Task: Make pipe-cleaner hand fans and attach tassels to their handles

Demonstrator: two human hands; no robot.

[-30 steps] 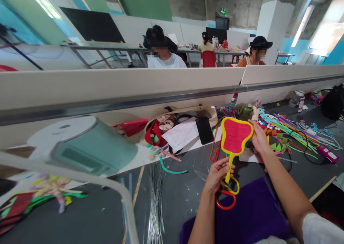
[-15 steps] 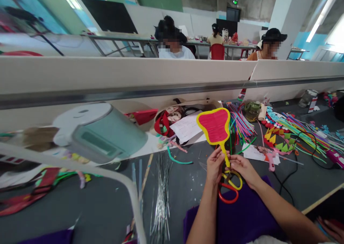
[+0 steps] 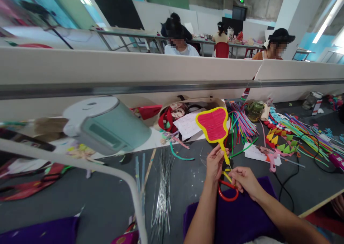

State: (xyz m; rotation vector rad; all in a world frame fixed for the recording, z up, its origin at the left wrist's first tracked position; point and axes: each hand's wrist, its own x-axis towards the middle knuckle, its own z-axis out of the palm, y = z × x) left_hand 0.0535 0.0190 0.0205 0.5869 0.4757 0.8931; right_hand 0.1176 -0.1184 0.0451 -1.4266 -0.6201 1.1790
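My left hand is closed round the yellow handle of a small fan-shaped craft piece, with a pink-red face and fuzzy yellow rim, held upright. My right hand is pinched just below the handle's lower end. A thin strand seems to run from the handle to its fingertips, too fine to name. Scissors with red and yellow loops are below my hands, over a purple cloth. The right hand covers part of the yellow loop; whether the left hand touches the scissors I cannot tell.
A bundle of silver wires lies left of my arms. Behind stand a pale green bin-like container and a bag. Coloured pipe cleaners, a jar and a pink glue gun are at right. A white curved bar crosses the left.
My right hand has moved slightly down and right, away from the handle's end, and now hides much of the scissors' yellow loop. The left hand keeps its hold. The camera view has shifted a little.
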